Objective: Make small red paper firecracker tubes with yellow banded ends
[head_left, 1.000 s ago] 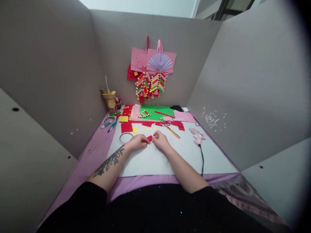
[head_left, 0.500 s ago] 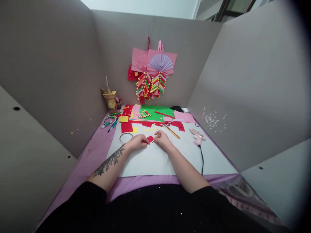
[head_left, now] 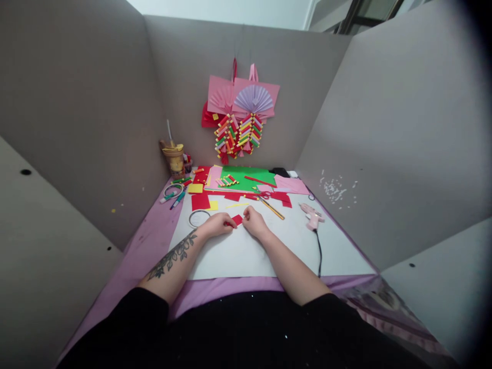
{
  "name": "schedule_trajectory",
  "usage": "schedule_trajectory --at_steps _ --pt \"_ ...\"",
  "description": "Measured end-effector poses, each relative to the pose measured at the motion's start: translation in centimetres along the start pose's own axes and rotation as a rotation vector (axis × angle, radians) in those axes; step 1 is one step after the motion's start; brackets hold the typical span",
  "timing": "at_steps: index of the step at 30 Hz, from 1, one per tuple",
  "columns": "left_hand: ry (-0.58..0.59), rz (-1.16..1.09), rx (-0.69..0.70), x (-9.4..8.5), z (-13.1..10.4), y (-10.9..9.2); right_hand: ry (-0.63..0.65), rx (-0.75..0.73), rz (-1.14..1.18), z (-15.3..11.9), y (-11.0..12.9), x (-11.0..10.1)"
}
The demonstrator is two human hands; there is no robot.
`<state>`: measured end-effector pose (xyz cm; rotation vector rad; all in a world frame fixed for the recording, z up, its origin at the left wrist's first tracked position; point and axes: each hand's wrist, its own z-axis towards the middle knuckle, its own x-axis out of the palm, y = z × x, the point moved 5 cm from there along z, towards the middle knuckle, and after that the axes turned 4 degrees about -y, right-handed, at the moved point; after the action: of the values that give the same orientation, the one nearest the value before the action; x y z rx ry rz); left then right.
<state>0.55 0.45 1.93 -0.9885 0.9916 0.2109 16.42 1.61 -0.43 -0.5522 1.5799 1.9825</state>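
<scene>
Hands (head_left: 235, 222) at small red paper (head_left: 237, 220), over white sheet (head_left: 238, 256).

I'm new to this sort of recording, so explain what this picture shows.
A camera worn on a person's head looks forward and down at their own bare hands; no robot is involved. The left hand holds a small red paper piece, with the right hand at its other side. They work over a white sheet on a purple cloth. Around lie a pencil, a pink glue gun and green paper. Paper fans hang behind.
</scene>
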Motion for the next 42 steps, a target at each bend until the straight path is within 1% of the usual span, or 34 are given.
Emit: schedule_trajectory --at_steps 6,11,14,16,18,20,22,24,26,28,30,32,34,36,39,42 --pt "-0.004 0.040 -0.023 0.1 0.0 -0.2 -0.027 0.047 -0.053 -0.3 0.3 -0.6" --pt "-0.057 0.106 -0.101 -0.2 -0.3 -0.7 0.048 -0.032 -0.182 -0.5 1.0 0.0" --pt "-0.067 0.165 -0.128 -0.3 -0.6 -1.2 0.015 0.034 -0.178 0.0 0.2 -0.3" --pt "-0.064 0.190 -0.109 -0.3 -0.8 -1.7 -0.030 0.083 -0.152 0.4 -0.5 -0.7" --pt "-0.067 0.209 -0.058 -0.5 -0.9 -2.2 -0.068 0.107 -0.113 0.6 -1.0 -1.0" --pt "-0.093 0.225 -0.016 -1.5 -1.1 -2.4 -0.091 0.123 -0.063 0.5 -1.2 -1.1" --pt "-0.152 0.229 -0.026 -3.2 -1.5 -2.0 -0.093 0.137 -0.017 0.4 -1.3 -1.1" --pt "-0.235 0.229 -0.087 -5.5 -2.5 -1.1 -0.087 0.141 0.015 0.3 -1.3 -1.1" --pt "-0.214 0.220 -0.100 -7.3 -3.9 0.0 -0.081 0.139 0.035 0.3 -1.2 -1.1" --pt "-0.161 0.187 -0.109 -8.2 -5.4 1.2 -0.077 0.145 0.043 0.2 -1.1 -1.2" --pt "-0.140 0.186 -0.148 -8.5 -6.7 2.4 -0.072 0.158 0.044 0.2 -1.0 -1.2" --pt "-0.121 0.219 -0.184 -8.1 -7.2 3.3 -0.069 0.164 0.043 0.2 -1.0 -1.3" --pt "-0.103 0.245 -0.176 -7.4 -7.0 3.7 -0.070 0.165 0.047 0.2 -0.9 -1.4" --pt "-0.096 0.250 -0.142 -6.7 -6.5 3.7 -0.074 0.167 0.055 0.1 -0.9 -1.4" --pt "-0.158 0.232 -0.131 -6.8 -6.1 3.2 -0.082 0.170 0.077 0.1 -0.9 -1.4" --pt "-0.294 0.141 -0.131 -7.8 -6.4 2.6 -0.083 0.173 0.135 0.1 -1.0 -1.5"
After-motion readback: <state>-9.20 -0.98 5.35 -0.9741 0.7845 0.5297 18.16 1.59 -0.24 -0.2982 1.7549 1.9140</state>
